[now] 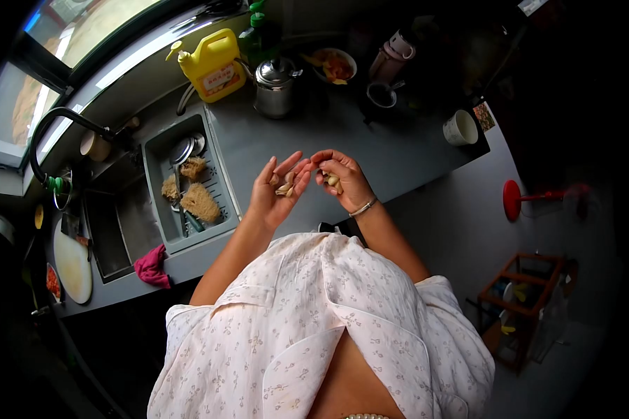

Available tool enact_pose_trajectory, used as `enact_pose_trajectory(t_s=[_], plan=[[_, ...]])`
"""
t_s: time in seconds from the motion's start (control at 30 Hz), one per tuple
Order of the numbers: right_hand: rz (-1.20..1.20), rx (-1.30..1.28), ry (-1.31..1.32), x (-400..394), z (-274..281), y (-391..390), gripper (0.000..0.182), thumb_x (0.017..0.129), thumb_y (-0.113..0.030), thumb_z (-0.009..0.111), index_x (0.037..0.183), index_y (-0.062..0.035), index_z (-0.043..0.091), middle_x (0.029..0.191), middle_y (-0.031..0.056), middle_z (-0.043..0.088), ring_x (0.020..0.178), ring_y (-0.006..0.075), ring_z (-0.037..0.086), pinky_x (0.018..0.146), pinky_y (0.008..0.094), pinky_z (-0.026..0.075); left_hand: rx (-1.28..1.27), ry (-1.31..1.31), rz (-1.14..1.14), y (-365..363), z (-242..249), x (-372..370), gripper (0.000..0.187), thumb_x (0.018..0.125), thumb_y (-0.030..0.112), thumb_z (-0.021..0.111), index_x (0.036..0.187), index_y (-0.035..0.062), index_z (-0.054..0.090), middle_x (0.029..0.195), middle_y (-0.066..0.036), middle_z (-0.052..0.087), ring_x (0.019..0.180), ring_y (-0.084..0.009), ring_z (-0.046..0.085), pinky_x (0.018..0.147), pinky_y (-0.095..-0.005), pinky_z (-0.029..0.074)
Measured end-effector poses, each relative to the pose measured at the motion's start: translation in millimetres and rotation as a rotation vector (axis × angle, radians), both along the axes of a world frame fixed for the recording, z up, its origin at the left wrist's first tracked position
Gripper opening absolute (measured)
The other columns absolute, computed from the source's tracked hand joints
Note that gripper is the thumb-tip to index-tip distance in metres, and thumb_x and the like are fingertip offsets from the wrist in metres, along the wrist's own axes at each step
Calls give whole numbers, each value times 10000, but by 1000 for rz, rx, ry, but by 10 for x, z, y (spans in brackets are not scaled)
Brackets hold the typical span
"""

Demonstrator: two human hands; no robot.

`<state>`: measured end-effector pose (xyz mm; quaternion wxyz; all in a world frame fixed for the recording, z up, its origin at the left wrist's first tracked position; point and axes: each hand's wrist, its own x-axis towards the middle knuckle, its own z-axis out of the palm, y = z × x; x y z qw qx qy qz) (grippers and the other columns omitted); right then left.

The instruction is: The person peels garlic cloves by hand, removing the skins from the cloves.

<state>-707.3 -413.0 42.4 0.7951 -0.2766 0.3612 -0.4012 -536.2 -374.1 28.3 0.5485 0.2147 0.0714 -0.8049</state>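
Observation:
My left hand (264, 198) is palm up and cupped, with several garlic cloves (286, 187) lying in the palm and along the fingers. Beside it, my right hand (351, 183) curls its fingers around more pale garlic cloves (334, 183). The fingertips of both hands come close together in the middle. Both hands are above the front part of the grey countertop (286, 143), just ahead of my body. A bracelet circles the right wrist.
Left of the hands, a grey drainer tray (162, 150) holds loofah sponges (200, 202) and ladles beside the sink (122, 230). A cutting board (73, 265) and pink cloth (152, 267) are farther left. Behind stand a yellow jug (215, 66), steel pot (274, 91) and bowl (339, 66); a paper cup (460, 128) sits right.

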Motion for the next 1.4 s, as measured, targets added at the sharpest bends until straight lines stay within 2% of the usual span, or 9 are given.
enact_pose_trajectory(t_s=[0.17,0.23,0.3,0.33,0.53,0.87,0.93,1.07,1.4], plan=[[294,-259,294,76,145,21,166,940,-143,528,1010,-36,633,724,-11,615,545,40,497,425,167,352,-88,105,9,-89,-237,83,501,990,344,404,1296,-46,474,1202,-218,564,1064,-299,581,961,-375,475],[338,-333,401,167,82,32,183,917,-194,583,992,-39,646,732,30,655,580,91,569,484,213,420,-49,22,43,-133,-218,81,502,988,354,403,1283,-43,485,1188,-214,573,1081,-299,570,985,-390,449],[152,-884,743,256,67,69,195,875,-216,639,970,-46,650,782,90,682,656,173,647,581,274,484,-59,41,56,-166,-237,98,496,987,354,408,1273,-43,492,1186,-210,574,1090,-296,566,993,-391,440],[224,-795,799,267,149,71,209,834,-208,692,943,-38,641,824,105,681,710,183,651,659,288,500,-69,60,64,-176,-244,105,491,985,354,413,1262,-42,499,1184,-206,576,1098,-293,561,1001,-392,430],[205,-967,895,350,11,31,201,848,-245,672,928,-61,660,791,109,679,688,195,666,619,294,494,-72,66,153,-166,-246,122,426,983,302,433,1222,-39,524,1154,-191,582,1091,-276,555,987,-395,441],[145,-346,463,351,-37,-88,253,916,-259,621,852,-16,653,599,-8,567,492,63,498,448,199,379,84,-95,221,-175,-187,53,247,915,156,588,1106,-1,586,1066,-129,603,971,-226,593,856,-345,517],[127,-177,295,314,2,-98,243,932,-255,601,862,-26,645,587,-51,507,462,21,436,402,164,314,103,-299,184,-137,-153,50,232,889,130,633,1089,20,590,980,-72,622,809,-142,589,669,-257,513],[110,-154,251,278,50,-89,226,933,-246,597,888,-28,637,595,-48,510,453,16,427,379,161,301,-32,-463,87,-58,97,7,274,837,92,698,1083,35,593,857,-1,600,631,-49,479,503,-190,380],[98,-312,430,280,90,-100,197,892,-219,658,900,-22,646,600,-40,542,477,22,451,418,171,337,-287,-623,175,-17,-72,17,173,849,46,680,1012,34,625,720,25,582,514,-22,416,435,-182,277]])
